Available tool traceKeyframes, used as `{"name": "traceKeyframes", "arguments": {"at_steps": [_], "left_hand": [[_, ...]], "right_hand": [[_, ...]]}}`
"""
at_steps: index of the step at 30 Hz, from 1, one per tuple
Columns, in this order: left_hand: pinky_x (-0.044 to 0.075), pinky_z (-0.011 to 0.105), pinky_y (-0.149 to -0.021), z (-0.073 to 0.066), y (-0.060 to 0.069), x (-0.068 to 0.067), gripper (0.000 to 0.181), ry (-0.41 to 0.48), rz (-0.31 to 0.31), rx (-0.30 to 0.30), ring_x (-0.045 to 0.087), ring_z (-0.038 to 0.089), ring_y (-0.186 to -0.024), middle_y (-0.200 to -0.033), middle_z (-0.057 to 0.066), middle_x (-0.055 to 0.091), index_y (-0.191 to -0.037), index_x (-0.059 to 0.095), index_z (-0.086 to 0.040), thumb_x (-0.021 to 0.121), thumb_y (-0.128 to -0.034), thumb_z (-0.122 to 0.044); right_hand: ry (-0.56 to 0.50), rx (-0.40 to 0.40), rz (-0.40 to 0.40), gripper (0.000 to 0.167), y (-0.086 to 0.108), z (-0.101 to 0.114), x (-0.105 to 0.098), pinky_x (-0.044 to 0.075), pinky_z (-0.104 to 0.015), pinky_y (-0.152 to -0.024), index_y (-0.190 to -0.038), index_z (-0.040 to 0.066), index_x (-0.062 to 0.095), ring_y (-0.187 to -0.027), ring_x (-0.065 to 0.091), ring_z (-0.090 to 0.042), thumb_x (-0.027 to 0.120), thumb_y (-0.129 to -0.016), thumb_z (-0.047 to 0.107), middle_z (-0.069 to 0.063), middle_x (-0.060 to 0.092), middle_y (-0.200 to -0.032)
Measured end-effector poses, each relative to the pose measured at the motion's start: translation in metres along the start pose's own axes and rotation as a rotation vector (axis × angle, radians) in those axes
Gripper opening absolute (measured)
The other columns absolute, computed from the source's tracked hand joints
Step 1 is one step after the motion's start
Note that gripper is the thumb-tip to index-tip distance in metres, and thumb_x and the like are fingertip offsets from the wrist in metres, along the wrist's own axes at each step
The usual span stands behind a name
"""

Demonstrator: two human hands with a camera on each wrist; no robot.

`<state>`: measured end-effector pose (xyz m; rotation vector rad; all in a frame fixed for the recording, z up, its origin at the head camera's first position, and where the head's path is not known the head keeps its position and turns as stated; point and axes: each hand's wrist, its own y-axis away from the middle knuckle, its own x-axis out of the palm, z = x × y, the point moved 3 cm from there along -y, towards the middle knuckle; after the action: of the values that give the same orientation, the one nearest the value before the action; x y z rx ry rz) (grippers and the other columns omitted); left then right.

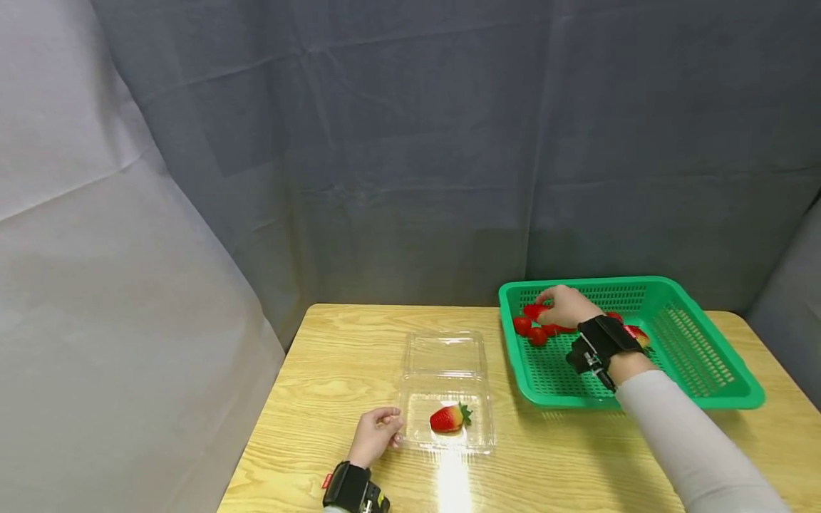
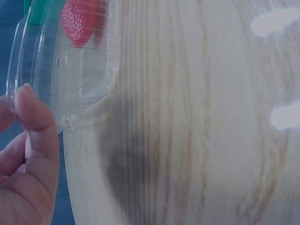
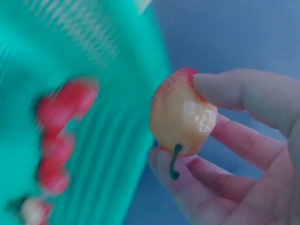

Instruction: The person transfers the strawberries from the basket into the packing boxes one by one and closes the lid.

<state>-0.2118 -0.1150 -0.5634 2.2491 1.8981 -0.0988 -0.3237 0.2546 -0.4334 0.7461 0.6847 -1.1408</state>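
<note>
In the right wrist view my right hand [image 3: 243, 140] pinches a strawberry [image 3: 183, 117] between thumb and fingers; it is pale yellow and red with a bare green stem. The head view shows this right hand [image 1: 567, 308] over the left part of a green basket [image 1: 718, 349]. Left of the basket, a clear plastic clamshell box [image 1: 445, 356] lies opened flat, with one leafy strawberry [image 1: 447, 419] inside its near half. My left hand [image 1: 376, 434] grips the box's left rim, with thumb and finger at the clear edge in the left wrist view.
Several red strawberries [image 1: 537, 336] lie in the basket, mostly along its left side. Another, paler strawberry [image 1: 637, 336] is near my right wrist. The wooden table [image 1: 333, 356] ends at a dark grey curtain [image 1: 410, 157]; a light cloth [image 1: 128, 320] hangs at the left.
</note>
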Motion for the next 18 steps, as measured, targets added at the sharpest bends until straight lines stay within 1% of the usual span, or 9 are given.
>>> {"name": "traceKeyframes", "arguments": {"at_steps": [1,3,5,8,9,11,13,15,18], "left_hand": [[0.054,0.031,-0.049,0.001,0.000,0.000,0.030,0.000,0.000,-0.002,0.054,0.009,-0.052,-0.074,0.007,0.048,-0.109,0.051,0.022,0.056,-0.0861,0.003],[0.054,0.031,-0.049,0.005,-0.002,0.000,0.030,0.011,-0.001,-0.010,0.054,0.009,-0.052,-0.074,0.007,0.049,-0.109,0.051,0.022,0.056,-0.0864,0.003],[0.054,0.030,-0.049,0.012,-0.005,-0.001,0.030,0.018,-0.001,-0.014,0.054,0.009,-0.053,-0.075,0.006,0.050,-0.110,0.051,0.021,0.056,-0.0868,0.002],[0.053,0.027,-0.048,0.022,-0.009,0.000,0.031,0.028,-0.004,-0.020,0.055,0.009,-0.052,-0.074,0.005,0.050,-0.111,0.052,0.019,0.057,-0.0872,0.001],[0.052,0.026,-0.047,0.023,-0.010,0.000,0.031,0.026,-0.006,-0.019,0.055,0.008,-0.052,-0.074,0.004,0.050,-0.111,0.052,0.019,0.057,-0.0871,0.000],[0.052,0.025,-0.047,0.024,-0.011,0.000,0.031,0.026,-0.009,-0.023,0.054,0.008,-0.052,-0.073,0.004,0.050,-0.111,0.052,0.019,0.057,-0.0870,0.000],[0.051,0.024,-0.047,0.026,-0.011,0.001,0.030,0.032,-0.011,-0.023,0.054,0.008,-0.051,-0.073,0.003,0.049,-0.111,0.052,0.019,0.057,-0.0869,0.001],[0.051,0.023,-0.046,0.028,-0.012,0.001,0.030,0.037,-0.009,-0.026,0.054,0.007,-0.051,-0.072,0.003,0.049,-0.111,0.052,0.019,0.057,-0.0870,0.001],[0.050,0.023,-0.046,0.031,-0.014,0.000,0.030,0.046,-0.004,-0.026,0.053,0.007,-0.051,-0.072,0.003,0.050,-0.110,0.052,0.020,0.057,-0.0870,0.001]], "right_hand": [[-0.010,-0.039,0.002,0.042,0.003,0.015,0.002,0.035,-0.026,-0.048,-0.120,-0.010,0.052,-0.048,0.037,-0.013,0.060,-0.082,0.008,-0.011,0.057,-0.074],[-0.009,-0.123,-0.001,0.040,0.009,0.045,0.009,0.038,-0.026,-0.051,-0.119,-0.007,0.054,-0.054,0.045,-0.013,0.062,-0.083,0.009,-0.013,0.059,-0.085],[-0.008,-0.194,0.004,0.037,0.012,0.071,0.020,0.042,-0.026,-0.054,-0.116,-0.004,0.057,-0.062,0.051,-0.016,0.065,-0.082,0.009,-0.016,0.060,-0.092],[0.011,-0.292,0.018,0.033,0.012,0.099,0.041,0.046,-0.026,-0.059,-0.111,0.000,0.061,-0.072,0.055,-0.017,0.067,-0.080,0.009,-0.014,0.062,-0.097],[0.023,-0.314,0.024,0.032,0.011,0.106,0.049,0.047,-0.026,-0.061,-0.109,0.001,0.063,-0.074,0.055,-0.018,0.068,-0.079,0.008,-0.013,0.062,-0.095],[0.050,-0.348,0.039,0.029,0.008,0.118,0.068,0.048,-0.026,-0.063,-0.104,0.002,0.065,-0.074,0.055,-0.017,0.069,-0.077,0.006,-0.010,0.064,-0.092],[0.092,-0.377,0.059,0.026,0.004,0.124,0.089,0.048,-0.027,-0.062,-0.100,0.002,0.066,-0.071,0.053,-0.017,0.070,-0.074,0.004,-0.008,0.064,-0.088],[0.124,-0.378,0.096,0.026,0.000,0.127,0.112,0.047,-0.027,-0.063,-0.098,0.002,0.066,-0.070,0.051,-0.016,0.070,-0.073,0.002,-0.008,0.063,-0.086],[0.135,-0.362,0.152,0.025,-0.006,0.127,0.143,0.046,-0.028,-0.062,-0.096,0.001,0.067,-0.068,0.050,-0.015,0.069,-0.071,0.000,-0.007,0.063,-0.084]]}}
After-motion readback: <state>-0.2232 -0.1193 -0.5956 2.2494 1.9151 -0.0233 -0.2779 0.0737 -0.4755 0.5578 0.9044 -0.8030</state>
